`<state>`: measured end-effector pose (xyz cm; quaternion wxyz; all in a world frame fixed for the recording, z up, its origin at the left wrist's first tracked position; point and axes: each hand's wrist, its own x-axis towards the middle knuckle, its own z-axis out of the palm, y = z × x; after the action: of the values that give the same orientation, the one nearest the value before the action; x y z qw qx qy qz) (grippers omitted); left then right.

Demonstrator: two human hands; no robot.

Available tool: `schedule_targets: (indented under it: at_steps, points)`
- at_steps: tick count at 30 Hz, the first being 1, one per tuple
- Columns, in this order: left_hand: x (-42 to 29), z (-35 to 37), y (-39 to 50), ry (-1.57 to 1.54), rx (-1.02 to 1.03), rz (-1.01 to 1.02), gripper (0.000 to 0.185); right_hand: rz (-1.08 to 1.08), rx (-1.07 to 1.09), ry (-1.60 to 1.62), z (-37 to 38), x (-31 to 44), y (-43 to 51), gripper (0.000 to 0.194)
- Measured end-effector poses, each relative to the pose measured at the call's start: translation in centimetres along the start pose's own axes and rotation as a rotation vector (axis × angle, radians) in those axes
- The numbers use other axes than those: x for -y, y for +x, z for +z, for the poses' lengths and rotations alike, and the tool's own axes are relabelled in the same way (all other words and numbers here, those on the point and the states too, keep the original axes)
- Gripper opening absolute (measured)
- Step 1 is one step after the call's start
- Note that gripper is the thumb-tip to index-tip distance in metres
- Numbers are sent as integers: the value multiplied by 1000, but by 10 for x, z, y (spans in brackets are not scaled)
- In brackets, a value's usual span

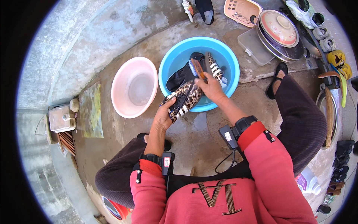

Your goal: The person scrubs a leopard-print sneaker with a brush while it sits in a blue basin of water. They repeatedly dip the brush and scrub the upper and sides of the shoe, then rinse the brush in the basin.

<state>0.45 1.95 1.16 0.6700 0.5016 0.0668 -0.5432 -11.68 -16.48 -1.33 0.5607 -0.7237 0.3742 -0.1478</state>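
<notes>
Over the near rim of a blue plastic basin [235, 73], my left hand [165, 113] grips a leopard-print sneaker [186, 96] with white stripes and dark laces. My right hand [211, 87] holds a wooden scrub brush [197, 68] with pale blue and white bristles, close to the far end of that sneaker. Water stands in the basin. A second leopard-print sneaker [214, 67] leans inside at the right. Black shoes [179, 75] lie in the water to the left, partly hidden behind the brush and the held sneaker.
A pink basin [116, 86] stands left of the blue one. To the right are a lidded pot [279, 28], a clear plastic box [253, 47] and a peach basket [242, 11]. Several shoes [339, 165] line the right edge, near a white bottle [309, 182]. A concrete wall curves along the left.
</notes>
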Motion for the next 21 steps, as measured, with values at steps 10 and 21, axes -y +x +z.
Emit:
schedule_targets:
  at_steps: [10, 21]
  points:
    - [-9, 1, 7, -141, -116, 187, 38, -17, 263, -797, -11, -13, -4, 31]
    - [-8, -1, 20, -275, -55, 204, 56, -85, 261, -273, -9, 28, -13, 37]
